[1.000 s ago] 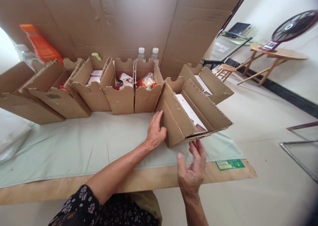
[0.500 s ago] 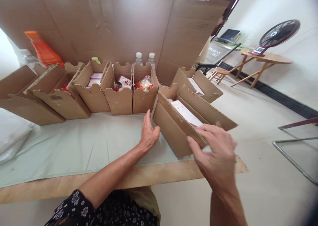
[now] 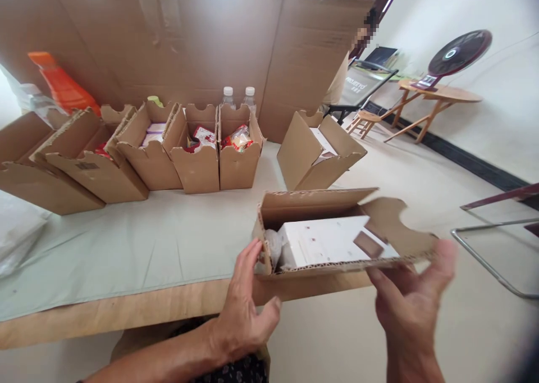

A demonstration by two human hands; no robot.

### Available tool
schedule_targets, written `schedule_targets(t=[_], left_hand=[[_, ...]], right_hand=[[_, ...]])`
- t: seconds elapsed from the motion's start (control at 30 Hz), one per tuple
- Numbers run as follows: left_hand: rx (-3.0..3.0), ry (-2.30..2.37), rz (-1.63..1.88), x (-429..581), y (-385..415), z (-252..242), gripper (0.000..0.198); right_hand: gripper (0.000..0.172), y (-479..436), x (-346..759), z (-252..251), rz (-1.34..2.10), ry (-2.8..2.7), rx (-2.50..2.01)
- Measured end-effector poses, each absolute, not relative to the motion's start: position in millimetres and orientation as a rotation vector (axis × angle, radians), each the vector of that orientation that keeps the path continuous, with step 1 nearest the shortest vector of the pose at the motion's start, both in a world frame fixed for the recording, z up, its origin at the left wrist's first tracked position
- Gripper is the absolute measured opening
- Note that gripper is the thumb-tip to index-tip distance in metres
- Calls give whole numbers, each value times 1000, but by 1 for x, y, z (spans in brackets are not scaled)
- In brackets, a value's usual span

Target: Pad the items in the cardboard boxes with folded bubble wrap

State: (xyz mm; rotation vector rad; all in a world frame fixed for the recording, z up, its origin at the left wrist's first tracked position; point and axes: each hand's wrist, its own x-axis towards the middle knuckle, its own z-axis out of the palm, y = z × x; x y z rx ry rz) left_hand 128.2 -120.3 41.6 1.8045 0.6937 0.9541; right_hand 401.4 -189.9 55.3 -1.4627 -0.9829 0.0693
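A brown cardboard box [image 3: 320, 202] lies sideways across the table's front edge, its open top turned toward me. Inside it I see a white carton [image 3: 324, 241] and a crumpled pale wrapper at the left end. My left hand [image 3: 246, 310] presses its fingers against the box's left end. My right hand [image 3: 415, 301] grips the box's near wall at the right end, thumb under, fingers blurred by motion.
A row of open cardboard boxes [image 3: 196, 167] with snack packets lines the back of the table [image 3: 126, 248]. Another open box [image 3: 314, 153] stands behind the held one. Two water bottles [image 3: 238, 97], an orange bottle [image 3: 63, 85], a cardboard screen, a fan and folding tables at right.
The box has been pulled from the row toward me and turned sideways onto the table's front edge. Both hands came back with it, the right hand shifting to its right end.
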Motion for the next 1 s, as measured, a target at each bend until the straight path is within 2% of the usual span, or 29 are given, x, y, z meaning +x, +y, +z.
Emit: schedule_targets(t=[0.13, 0.27, 0.47, 0.63, 1.0], left_hand=[[1941, 797, 1047, 107, -142, 27, 97], [2003, 731, 979, 108, -144, 21, 100], [1987, 664, 907, 127, -131, 26, 102], [2023, 675, 869, 135, -125, 24, 100], [2091, 646, 849, 147, -132, 22, 104]], right_hand=[[102, -121, 407, 48, 170, -1130, -1309], [82, -55, 407, 49, 225, -1203, -1265], [65, -21, 394, 57, 232, -1187, -1267], [60, -21, 394, 50, 194, -1120, -1282], [66, -20, 395, 48, 217, -1263, -1218]])
